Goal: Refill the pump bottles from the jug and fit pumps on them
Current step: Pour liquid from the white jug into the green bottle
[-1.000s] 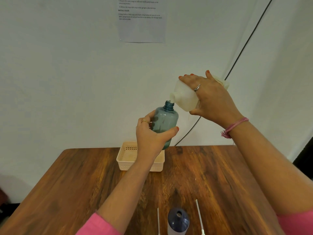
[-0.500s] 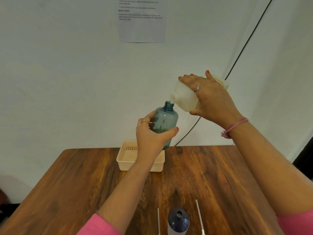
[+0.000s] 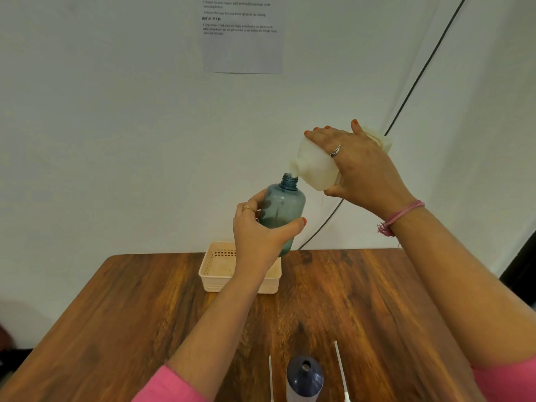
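Observation:
My left hand [image 3: 258, 233] grips a translucent teal pump bottle [image 3: 284, 207] by its body, held upright in the air above the table with its neck uncapped. My right hand [image 3: 362, 169] lies over a whitish jug [image 3: 314, 166] that is tipped to the left, its spout right over the bottle's mouth. A second, dark blue bottle [image 3: 304, 375] stands uncapped at the near edge of the table. Two white pump tubes lie beside it, one on the left [image 3: 270, 375] and one on the right [image 3: 340, 364].
A beige perforated basket [image 3: 214, 274] sits at the back of the wooden table [image 3: 116, 314], partly behind my left forearm. A printed sheet [image 3: 242, 36] hangs on the white wall, and a black cable [image 3: 420, 74] runs down the wall behind the jug.

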{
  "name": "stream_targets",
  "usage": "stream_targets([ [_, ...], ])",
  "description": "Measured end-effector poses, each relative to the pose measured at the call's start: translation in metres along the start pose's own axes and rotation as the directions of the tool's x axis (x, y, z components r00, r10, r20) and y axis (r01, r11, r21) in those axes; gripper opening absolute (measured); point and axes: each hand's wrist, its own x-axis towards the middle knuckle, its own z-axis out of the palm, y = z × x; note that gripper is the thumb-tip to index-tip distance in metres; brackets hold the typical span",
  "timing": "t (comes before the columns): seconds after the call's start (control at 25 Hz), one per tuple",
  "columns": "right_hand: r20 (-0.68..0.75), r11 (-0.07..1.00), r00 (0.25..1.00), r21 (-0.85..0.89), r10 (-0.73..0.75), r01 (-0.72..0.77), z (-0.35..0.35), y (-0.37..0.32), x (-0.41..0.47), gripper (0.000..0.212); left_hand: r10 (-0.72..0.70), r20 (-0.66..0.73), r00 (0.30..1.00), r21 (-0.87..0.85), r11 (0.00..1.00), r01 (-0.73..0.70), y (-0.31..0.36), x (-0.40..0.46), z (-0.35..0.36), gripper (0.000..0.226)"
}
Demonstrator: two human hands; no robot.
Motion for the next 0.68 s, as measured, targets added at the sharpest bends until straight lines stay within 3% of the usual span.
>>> stream_targets([
  [0.68, -0.012, 1.0, 1.0, -0.007, -0.021, 0.021, 0.0017, 0.0008, -0.0001, 0.099, 0.015, 0.0, 1.0, 0.014, 1.0, -0.015, -0.0005, -0.0011, 0.0011, 0.073],
])
